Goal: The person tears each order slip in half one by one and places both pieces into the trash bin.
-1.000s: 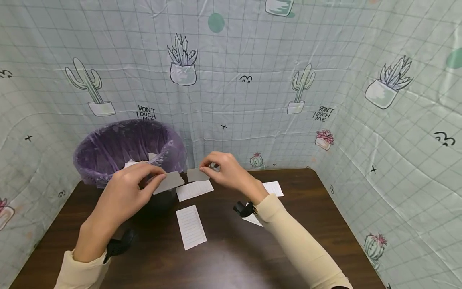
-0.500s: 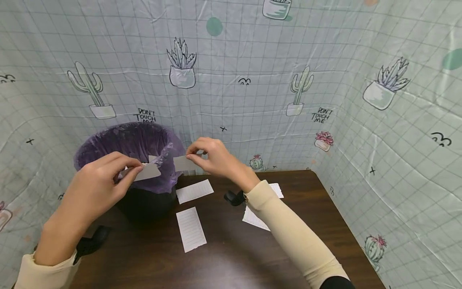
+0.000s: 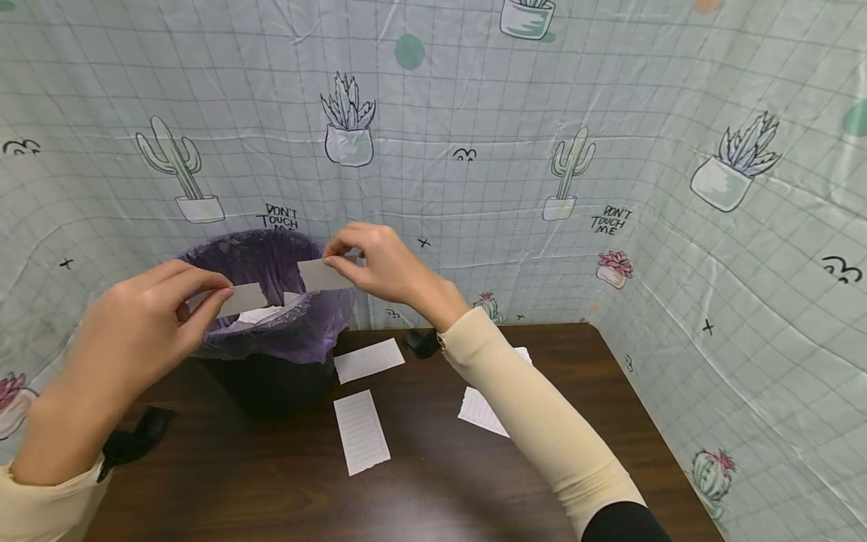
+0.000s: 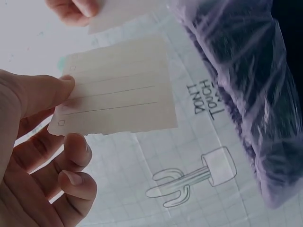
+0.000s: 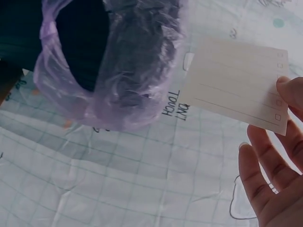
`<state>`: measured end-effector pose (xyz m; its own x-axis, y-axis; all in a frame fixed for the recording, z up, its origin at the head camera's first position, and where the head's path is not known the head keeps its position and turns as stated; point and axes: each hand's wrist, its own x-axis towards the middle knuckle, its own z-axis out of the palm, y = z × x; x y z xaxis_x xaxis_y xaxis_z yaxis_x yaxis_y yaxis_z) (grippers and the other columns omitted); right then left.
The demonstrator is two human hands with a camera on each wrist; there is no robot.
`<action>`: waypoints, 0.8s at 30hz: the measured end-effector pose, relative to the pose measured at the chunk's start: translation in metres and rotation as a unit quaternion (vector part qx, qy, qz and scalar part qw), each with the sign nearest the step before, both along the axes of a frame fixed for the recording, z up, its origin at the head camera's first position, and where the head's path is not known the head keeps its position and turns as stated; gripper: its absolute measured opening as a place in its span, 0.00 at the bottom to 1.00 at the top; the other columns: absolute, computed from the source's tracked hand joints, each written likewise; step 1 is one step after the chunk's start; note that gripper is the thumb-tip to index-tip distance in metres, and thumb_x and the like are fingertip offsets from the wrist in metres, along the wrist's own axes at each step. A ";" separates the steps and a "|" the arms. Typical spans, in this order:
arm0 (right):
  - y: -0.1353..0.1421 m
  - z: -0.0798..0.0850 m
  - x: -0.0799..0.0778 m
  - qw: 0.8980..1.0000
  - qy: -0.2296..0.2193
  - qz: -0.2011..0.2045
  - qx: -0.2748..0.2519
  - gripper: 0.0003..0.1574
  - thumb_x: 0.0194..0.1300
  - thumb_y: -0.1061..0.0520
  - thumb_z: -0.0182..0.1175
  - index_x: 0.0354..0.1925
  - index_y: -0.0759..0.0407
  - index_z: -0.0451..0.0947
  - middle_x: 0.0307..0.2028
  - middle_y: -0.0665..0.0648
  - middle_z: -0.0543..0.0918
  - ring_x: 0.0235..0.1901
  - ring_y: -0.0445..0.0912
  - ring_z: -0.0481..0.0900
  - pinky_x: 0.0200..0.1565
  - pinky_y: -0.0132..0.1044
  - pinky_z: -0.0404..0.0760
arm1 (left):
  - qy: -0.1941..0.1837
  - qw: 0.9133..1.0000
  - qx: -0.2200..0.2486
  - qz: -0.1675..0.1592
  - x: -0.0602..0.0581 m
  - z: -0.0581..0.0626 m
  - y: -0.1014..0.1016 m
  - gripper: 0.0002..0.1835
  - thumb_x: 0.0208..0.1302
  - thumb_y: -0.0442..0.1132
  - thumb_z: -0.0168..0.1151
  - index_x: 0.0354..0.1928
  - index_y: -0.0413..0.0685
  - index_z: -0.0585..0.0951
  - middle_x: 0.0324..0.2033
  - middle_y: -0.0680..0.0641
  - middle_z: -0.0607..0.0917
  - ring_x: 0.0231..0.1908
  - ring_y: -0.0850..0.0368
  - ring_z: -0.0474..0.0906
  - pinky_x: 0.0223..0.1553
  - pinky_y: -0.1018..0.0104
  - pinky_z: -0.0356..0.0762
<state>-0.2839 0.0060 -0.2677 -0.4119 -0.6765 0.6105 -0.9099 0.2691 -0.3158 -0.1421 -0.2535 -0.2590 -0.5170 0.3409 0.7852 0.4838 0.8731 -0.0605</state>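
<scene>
My left hand (image 3: 145, 316) pinches a torn piece of lined paper (image 4: 118, 90) between thumb and fingers, over the near left side of the trash can's rim in the head view. In my right hand (image 3: 389, 263) is another piece of lined paper (image 5: 236, 85), pinched at its edge and held above the can's right side. Small checkboxes and ruled lines show on both pieces. The black trash can (image 3: 271, 384) is lined with a purple plastic bag (image 3: 305, 331). White paper scraps (image 3: 257, 315) show inside the bag.
Two strips of lined paper, one upper (image 3: 369, 360) and one lower (image 3: 362, 433), lie on the dark wooden table (image 3: 420, 482) right of the can. Another sheet (image 3: 482, 412) lies partly under my right forearm. A cactus-print curtain (image 3: 447, 90) stands behind.
Both hands have moved left and up with their paper pieces, from in front of the can's right side to over its rim. The papers on the table have stayed put.
</scene>
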 end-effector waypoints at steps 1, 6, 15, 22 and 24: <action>-0.002 0.002 -0.001 1.000 0.001 -0.001 0.000 0.05 0.72 0.60 0.64 0.41 0.60 0.86 0.40 0.55 0.88 0.43 0.44 0.84 0.50 0.30 0.80 | -0.001 1.000 0.001 0.003 -0.001 0.001 -0.002 0.08 0.51 0.30 0.76 0.35 0.43 0.88 0.28 0.47 0.86 0.19 0.61 0.69 0.20 0.69 0.66; -0.011 0.010 -0.006 1.000 0.003 -0.007 -0.005 0.06 0.73 0.60 0.64 0.41 0.60 0.86 0.41 0.55 0.88 0.45 0.44 0.84 0.51 0.32 0.81 | -0.010 1.000 0.012 0.022 -0.007 0.002 -0.009 0.08 0.51 0.30 0.76 0.35 0.44 0.89 0.30 0.45 0.88 0.19 0.58 0.70 0.20 0.66 0.66; -0.032 0.013 -0.017 1.000 -0.008 -0.027 0.006 0.07 0.74 0.59 0.63 0.43 0.59 0.86 0.43 0.54 0.88 0.47 0.44 0.84 0.53 0.26 0.77 | -0.041 0.998 0.021 0.046 -0.023 0.001 -0.022 0.07 0.55 0.30 0.76 0.37 0.42 0.89 0.33 0.41 0.88 0.20 0.51 0.75 0.20 0.55 0.70; -0.048 0.008 -0.025 0.999 -0.026 -0.023 -0.011 0.07 0.72 0.59 0.64 0.43 0.61 0.87 0.44 0.56 0.88 0.47 0.44 0.84 0.51 0.24 0.77 | -0.081 0.994 0.035 0.059 -0.035 0.001 -0.031 0.05 0.58 0.33 0.75 0.37 0.44 0.89 0.34 0.43 0.88 0.23 0.55 0.72 0.23 0.64 0.67; -0.051 0.005 -0.027 0.998 -0.053 -0.024 -0.026 0.06 0.72 0.60 0.65 0.43 0.61 0.87 0.44 0.55 0.89 0.46 0.44 0.85 0.49 0.23 0.78 | -0.094 0.993 0.041 0.058 -0.040 -0.001 -0.034 0.04 0.60 0.33 0.74 0.37 0.45 0.89 0.32 0.45 0.88 0.23 0.58 0.69 0.24 0.66 0.64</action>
<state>-0.3106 -0.0454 -0.2625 -0.5074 -0.6228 0.5956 -0.8571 0.2932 -0.4236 -0.1816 -0.2873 -0.2596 -0.6895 0.2102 0.6931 0.3762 0.9217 0.0947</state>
